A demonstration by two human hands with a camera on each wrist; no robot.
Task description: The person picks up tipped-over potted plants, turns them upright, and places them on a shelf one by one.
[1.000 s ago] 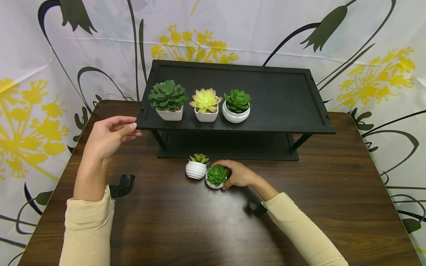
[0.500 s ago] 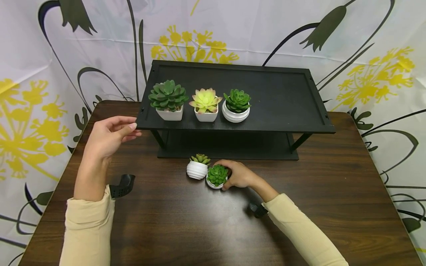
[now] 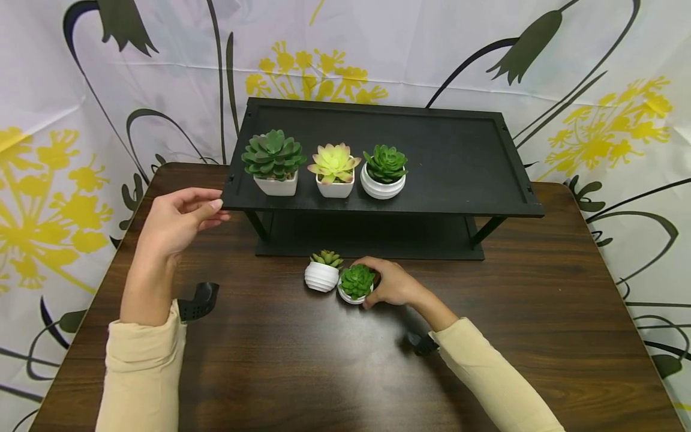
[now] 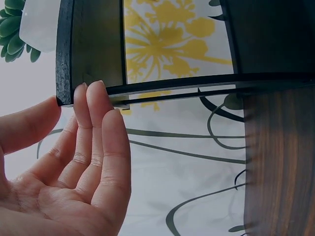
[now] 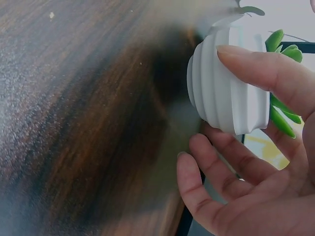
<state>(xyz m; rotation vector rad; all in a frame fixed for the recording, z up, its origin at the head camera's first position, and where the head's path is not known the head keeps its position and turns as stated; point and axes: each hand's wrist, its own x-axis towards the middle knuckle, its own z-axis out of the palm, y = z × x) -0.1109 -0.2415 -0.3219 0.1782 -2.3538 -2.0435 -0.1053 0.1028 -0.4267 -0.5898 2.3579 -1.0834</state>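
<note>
Your right hand (image 3: 393,283) grips 1 green succulent (image 3: 357,282), left hand (image 3: 173,222) pinches shelf (image 3: 453,162); a leftward swing might tip the adjacent pot (image 3: 321,277)

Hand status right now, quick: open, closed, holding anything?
Left hand: pinching the black shelf at its front left corner.
Right hand: holding a white-potted green succulent.

Both hands (image 3: 174,223) (image 3: 393,284) from above and wrist-close
</note>
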